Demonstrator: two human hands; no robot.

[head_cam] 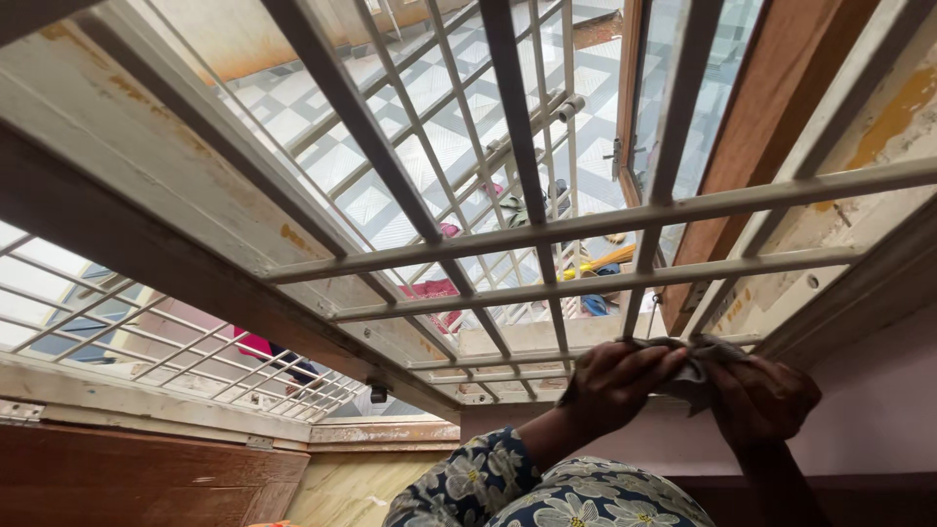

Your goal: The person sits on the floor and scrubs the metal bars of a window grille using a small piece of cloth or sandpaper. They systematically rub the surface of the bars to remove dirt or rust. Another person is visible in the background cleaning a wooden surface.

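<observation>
Hands were both up at the bottom corner of the white window grille (pixel 547 234). Left hand (pixel 615 381) and right hand (pixel 766 395) were each closed around a dark grey cloth (pixel 691 369), pressing it against the lowest bar. Floral sleeve (pixel 508 478) sat below.

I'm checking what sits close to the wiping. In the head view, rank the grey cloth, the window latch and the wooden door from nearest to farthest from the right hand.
From the right hand:
1. Grey cloth: held in its fingers, against the lowest bar of the window.
2. Window latch: left of it, on the frame's bottom edge.
3. Wooden door: far left, at the bottom corner.
</observation>
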